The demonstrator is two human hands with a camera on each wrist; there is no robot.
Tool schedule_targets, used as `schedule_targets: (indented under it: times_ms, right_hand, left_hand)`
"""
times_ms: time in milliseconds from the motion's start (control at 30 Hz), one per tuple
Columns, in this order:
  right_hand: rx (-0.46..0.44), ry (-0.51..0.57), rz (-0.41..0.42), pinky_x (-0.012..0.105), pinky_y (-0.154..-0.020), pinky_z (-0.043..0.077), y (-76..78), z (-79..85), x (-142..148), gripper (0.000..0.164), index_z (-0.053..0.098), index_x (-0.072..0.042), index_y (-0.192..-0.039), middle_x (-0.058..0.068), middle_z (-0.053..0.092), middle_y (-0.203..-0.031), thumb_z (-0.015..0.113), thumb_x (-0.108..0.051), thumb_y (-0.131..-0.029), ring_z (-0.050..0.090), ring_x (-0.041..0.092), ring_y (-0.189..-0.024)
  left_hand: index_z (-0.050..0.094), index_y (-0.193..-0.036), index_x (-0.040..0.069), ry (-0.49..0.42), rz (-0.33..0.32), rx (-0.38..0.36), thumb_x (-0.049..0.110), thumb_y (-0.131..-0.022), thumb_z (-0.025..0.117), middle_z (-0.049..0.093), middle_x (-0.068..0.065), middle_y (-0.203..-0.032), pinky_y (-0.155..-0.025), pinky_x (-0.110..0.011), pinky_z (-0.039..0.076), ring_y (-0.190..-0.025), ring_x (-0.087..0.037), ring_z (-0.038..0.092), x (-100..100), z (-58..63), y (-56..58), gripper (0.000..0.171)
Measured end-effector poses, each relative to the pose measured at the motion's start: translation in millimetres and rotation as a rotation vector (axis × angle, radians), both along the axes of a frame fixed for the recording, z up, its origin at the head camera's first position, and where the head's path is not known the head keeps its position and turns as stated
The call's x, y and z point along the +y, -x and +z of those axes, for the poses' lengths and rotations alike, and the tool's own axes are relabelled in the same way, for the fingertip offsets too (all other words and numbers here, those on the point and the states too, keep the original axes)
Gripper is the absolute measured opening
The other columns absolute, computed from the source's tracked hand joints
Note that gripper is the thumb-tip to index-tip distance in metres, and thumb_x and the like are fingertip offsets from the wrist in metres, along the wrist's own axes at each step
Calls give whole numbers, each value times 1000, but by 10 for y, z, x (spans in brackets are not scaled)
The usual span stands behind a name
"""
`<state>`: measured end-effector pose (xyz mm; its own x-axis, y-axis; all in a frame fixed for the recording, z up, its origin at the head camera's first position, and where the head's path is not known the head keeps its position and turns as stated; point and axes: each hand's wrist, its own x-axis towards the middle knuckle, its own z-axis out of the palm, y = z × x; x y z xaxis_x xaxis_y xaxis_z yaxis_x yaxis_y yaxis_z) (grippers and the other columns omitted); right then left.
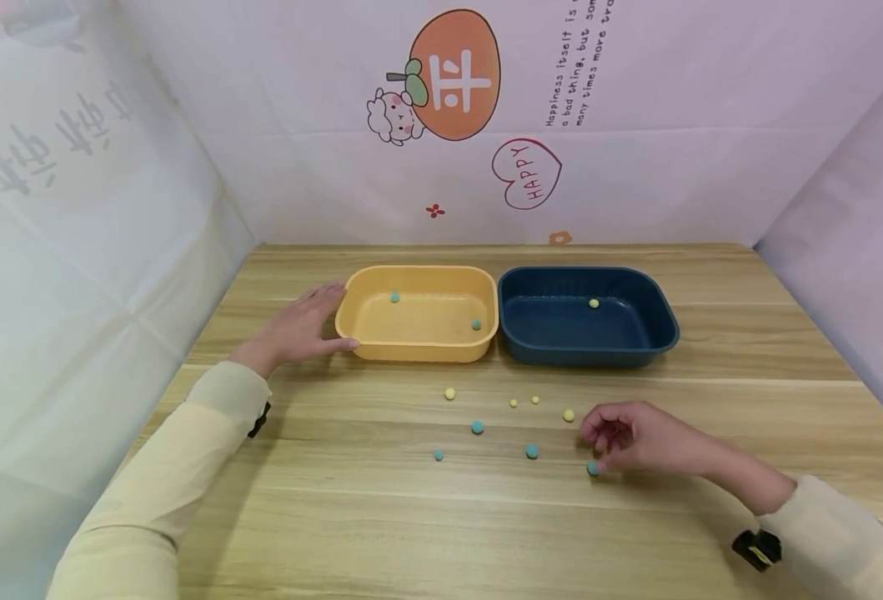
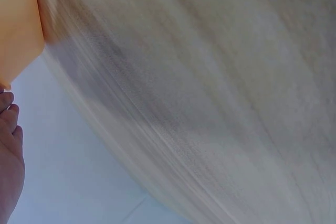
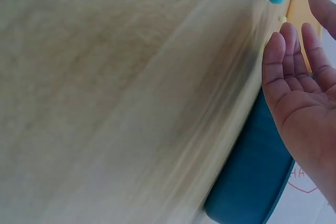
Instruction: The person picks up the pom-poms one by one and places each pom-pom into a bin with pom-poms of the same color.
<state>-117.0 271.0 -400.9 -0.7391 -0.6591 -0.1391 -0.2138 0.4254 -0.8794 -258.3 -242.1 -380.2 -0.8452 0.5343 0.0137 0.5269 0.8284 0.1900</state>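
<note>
My left hand point(image 1: 302, 327) rests against the left end of the yellow bin point(image 1: 426, 353), fingers along its side and thumb at the front corner. Two small teal balls lie inside this bin, one of them a teal ball point(image 1: 476, 325) near its right end. Over the table at the right, my right hand point(image 1: 632, 435) has loosely bent fingers, with the thumb tip right at a teal ball point(image 1: 593, 469). In the right wrist view, the thumb and fingers stand apart with nothing between them. A yellow ball point(image 1: 569, 416) lies just left of its fingertips.
Beside the yellow bin stands a dark blue bin point(image 1: 587, 357) holding one yellow ball point(image 1: 594, 303). Several more teal and yellow balls, including a teal ball point(image 1: 477, 427) and a yellow ball point(image 1: 450, 394), are scattered on the wooden table point(image 1: 336, 517). Printed cloth hangs behind and at both sides.
</note>
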Motion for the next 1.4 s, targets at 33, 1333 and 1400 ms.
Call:
schedule_targets:
  times_ms: [33, 1333, 1400]
  right_hand:
    - [-8, -7, 5, 25, -67, 53, -4, -7, 7, 31, 63, -2, -106, 12, 62, -95, 79, -13, -81, 59, 22, -82]
    - [70, -29, 39, 24, -59, 50, -80, -170, 26, 20, 67, -13, -97, 3, 60, -83, 79, -14, -81, 54, 11, -73]
    - [72, -26, 38, 24, -60, 49, -86, -168, 25, 19, 67, -13, -96, 3, 60, -84, 79, -14, -82, 54, 12, -74]
  left_hand:
    - [20, -152, -4, 1, 0, -1, 63, -86, 60, 21, -20, -157, -118, -44, 11, -145, -33, 16, 1, -1, 0, 103]
    - [20, -151, -6, 20, -15, -1, 66, -86, 57, 22, -23, -156, -118, -45, 11, -144, -37, 17, 12, 36, -18, 104]
    - [19, -152, -6, 26, -10, -5, 66, -87, 57, 21, -23, -157, -118, -44, 10, -144, -37, 17, 15, 38, -20, 104]
